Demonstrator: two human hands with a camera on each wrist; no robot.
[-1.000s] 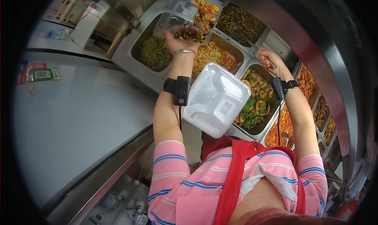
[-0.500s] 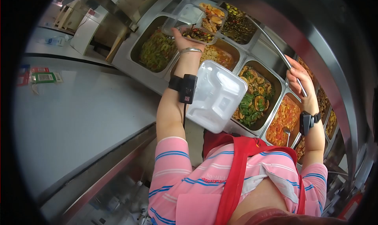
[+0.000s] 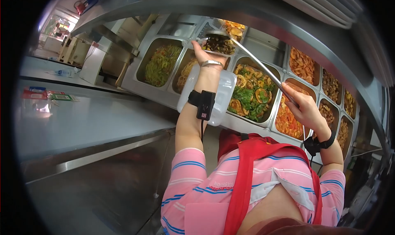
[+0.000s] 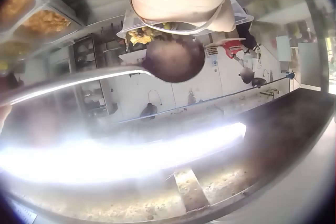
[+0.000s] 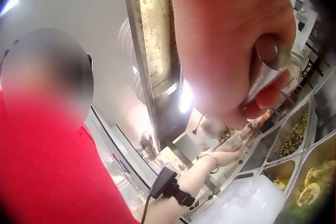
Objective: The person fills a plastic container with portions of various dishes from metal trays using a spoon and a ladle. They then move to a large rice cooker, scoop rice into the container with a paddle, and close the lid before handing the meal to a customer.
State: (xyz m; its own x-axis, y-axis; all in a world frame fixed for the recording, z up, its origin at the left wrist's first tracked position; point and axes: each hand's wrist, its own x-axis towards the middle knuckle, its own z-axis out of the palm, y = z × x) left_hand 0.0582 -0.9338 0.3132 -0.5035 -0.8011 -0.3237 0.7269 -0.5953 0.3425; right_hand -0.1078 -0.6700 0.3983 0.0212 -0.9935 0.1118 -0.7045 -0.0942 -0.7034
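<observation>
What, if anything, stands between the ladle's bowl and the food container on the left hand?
Nothing visible does. In the head view, the ladle gripped by the right hand extends unobstructed, its bowl overlapping the clear container on the left hand; whether they touch I cannot tell.

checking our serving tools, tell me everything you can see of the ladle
The ladle looks like shiny metal, with a long, slim handle and a rounded bowl that appears dark in the left wrist view. The right hand grips the handle near its blunt, cylindrical end. In the head view the handle slants from this hand to the bowl, which is at the clear container in the left hand. Whether the bowl touches the container or holds anything, I can't tell.
</observation>
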